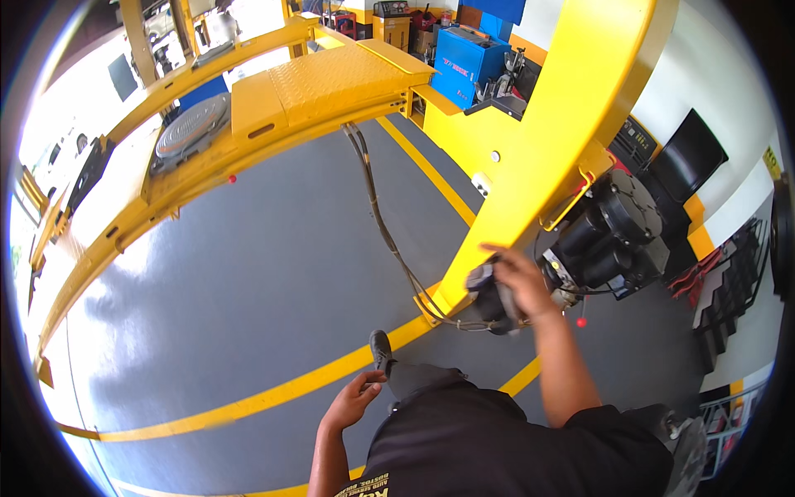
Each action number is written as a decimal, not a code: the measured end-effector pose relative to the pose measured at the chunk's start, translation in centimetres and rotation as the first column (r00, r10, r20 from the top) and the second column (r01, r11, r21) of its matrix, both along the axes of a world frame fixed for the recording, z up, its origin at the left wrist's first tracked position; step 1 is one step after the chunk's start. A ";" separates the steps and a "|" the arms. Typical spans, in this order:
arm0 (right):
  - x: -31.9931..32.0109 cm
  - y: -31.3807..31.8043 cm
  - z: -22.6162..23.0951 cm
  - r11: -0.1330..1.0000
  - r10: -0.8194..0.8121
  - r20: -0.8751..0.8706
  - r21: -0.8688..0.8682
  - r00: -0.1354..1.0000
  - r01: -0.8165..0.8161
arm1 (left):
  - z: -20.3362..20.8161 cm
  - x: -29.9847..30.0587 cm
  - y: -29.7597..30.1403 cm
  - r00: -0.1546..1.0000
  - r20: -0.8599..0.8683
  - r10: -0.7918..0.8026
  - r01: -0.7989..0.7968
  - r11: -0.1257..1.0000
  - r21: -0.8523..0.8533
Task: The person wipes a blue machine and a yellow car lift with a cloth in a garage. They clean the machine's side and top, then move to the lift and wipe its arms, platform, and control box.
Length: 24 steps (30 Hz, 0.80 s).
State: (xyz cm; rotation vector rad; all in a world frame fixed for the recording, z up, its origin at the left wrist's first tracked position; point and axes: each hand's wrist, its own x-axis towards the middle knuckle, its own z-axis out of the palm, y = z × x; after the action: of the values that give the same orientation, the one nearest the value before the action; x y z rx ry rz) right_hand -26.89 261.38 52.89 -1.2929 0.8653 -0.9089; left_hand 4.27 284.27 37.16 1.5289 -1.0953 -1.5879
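Note:
My right hand [523,283] is raised beside the foot of the yellow lift column [530,157], slightly blurred. It grips a bunched dark grey cloth [494,294], with one finger pointing out toward the column. Whether that fingertip touches the column I cannot tell. To the right of this hand, a black motor and pump unit [609,232] is mounted on the column. Low in front of my body hangs my left hand [354,399], fingers loosely bent and holding nothing visible. My dark shoe [381,351] shows just above it.
A yellow lift runway [323,87] with a round grey turn plate [195,126] spans the upper left. Hoses [377,207] hang from it to the column's base. Behind stands a blue machine [464,66]. Yellow lines [306,385] cross the grey floor. Black stepped racks [729,298] line the right wall.

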 end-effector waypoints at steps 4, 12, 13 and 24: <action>11.1 -2.1 -20.1 0.686 -0.150 0.067 0.725 0.986 0.054 | -1.5 7.0 -3.4 0.944 0.329 -0.009 -0.012 0.998 0.062; 18.5 -22.4 2.6 0.905 -0.271 -0.243 -0.393 0.931 0.161 | -1.2 19.8 -10.7 0.956 0.206 0.207 -0.254 0.937 0.238; 18.5 -23.4 8.1 0.901 -0.369 -0.256 -0.334 0.894 0.277 | -1.1 20.7 -12.0 0.947 0.225 0.228 -0.281 0.929 0.241; 10.7 -38.3 8.9 0.666 -0.484 -0.774 -0.629 -0.409 0.402 | -2.8 28.7 -32.6 0.928 -0.275 0.251 -0.209 0.963 0.172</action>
State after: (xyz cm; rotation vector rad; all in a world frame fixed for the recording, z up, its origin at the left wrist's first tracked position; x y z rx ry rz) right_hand -16.18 223.08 61.81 -1.5593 2.9839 -0.2236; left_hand 32.96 251.63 34.32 1.3925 -0.6264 -1.6870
